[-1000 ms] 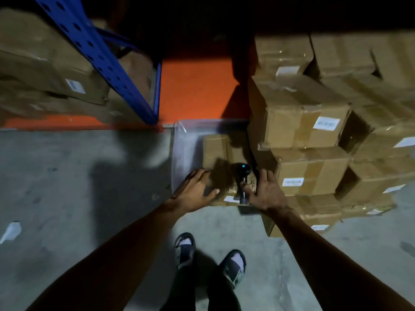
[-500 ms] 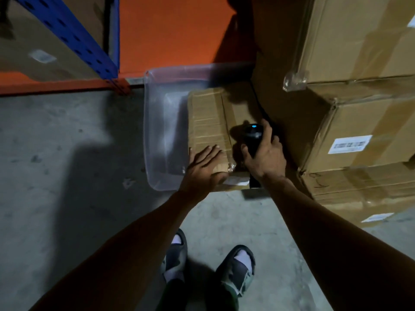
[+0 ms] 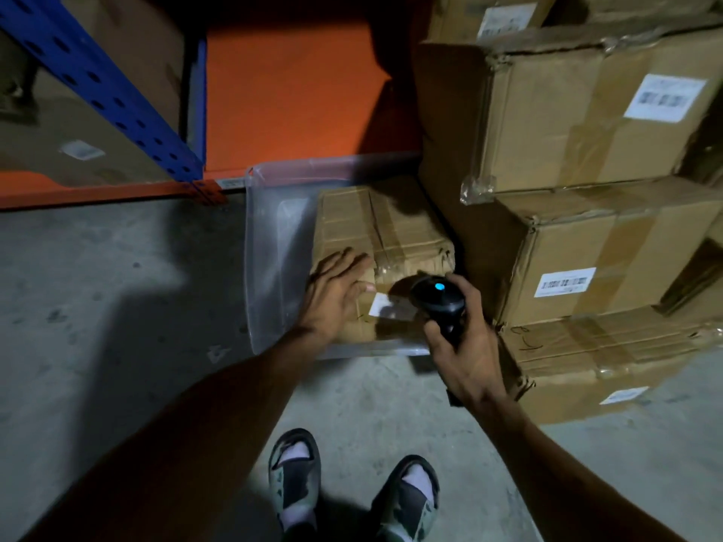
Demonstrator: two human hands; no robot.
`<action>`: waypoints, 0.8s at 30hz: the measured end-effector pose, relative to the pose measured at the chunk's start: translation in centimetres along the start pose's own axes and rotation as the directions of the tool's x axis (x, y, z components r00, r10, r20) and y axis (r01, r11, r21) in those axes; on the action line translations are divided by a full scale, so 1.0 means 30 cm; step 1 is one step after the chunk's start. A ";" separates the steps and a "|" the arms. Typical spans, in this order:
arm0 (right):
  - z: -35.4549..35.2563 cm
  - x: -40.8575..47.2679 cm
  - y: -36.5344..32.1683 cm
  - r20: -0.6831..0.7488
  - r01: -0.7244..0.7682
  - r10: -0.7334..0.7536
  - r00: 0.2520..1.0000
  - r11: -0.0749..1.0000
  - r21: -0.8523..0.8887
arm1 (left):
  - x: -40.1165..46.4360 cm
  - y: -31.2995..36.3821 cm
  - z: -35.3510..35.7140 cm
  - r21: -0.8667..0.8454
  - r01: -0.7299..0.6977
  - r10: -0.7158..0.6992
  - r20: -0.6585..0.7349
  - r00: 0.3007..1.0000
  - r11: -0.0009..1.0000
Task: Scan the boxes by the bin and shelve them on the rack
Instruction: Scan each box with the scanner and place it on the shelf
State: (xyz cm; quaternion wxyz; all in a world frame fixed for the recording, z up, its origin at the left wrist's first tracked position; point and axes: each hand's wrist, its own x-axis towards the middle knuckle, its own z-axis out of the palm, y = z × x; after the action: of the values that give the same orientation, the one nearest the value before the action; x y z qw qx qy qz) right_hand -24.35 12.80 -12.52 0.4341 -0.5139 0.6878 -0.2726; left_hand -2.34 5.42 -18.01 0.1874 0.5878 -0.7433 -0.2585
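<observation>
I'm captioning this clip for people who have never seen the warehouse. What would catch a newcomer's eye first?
Probably the black handheld scanner with its glowing blue light, gripped in the right hand at centre, aimed at the white label on the brown cardboard box in the clear plastic bin. The left hand rests flat on that box. Next, the bright orange panel beside the blue perforated rack upright, and the tall stack of taped cartons at right.

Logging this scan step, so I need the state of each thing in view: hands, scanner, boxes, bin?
Left hand: open, flat on the box in the bin.
Right hand: shut on the scanner.
Scanner: lit blue, held over the box's label.
Box in bin: taped shut, label facing the person.
Bin: clear, lidless, on the floor.
Stacked boxes: taped shut, labelled.
</observation>
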 end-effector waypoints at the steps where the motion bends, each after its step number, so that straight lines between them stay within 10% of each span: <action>1: 0.001 -0.012 -0.004 -0.009 -0.003 0.003 1.000 1.000 0.014 | 0.047 -0.001 -0.028 -0.004 -0.017 0.017 -0.060 0.998 1.000; 5: 0.026 -0.003 -0.059 -0.068 0.009 -0.003 0.998 0.996 0.090 | 0.258 -0.007 -0.141 -0.103 0.021 -0.039 -0.182 0.982 0.995; 11: 0.071 0.085 -0.175 -0.163 0.066 -0.029 0.986 0.973 0.222 | 0.342 -0.077 -0.197 0.289 0.006 -0.114 0.359 0.926 0.957; 24: 0.087 0.157 -0.259 -0.137 0.096 -0.082 0.987 0.990 0.101 | 0.293 -0.106 -0.158 0.290 0.020 -0.120 0.329 0.937 0.957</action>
State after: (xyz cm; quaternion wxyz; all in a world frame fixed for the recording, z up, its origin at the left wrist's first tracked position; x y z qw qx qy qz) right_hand -18.86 6.03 -8.87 0.4017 -0.5008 0.6759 -0.3619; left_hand 0.79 -4.46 -16.37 -0.0400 0.5808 -0.7721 -0.2549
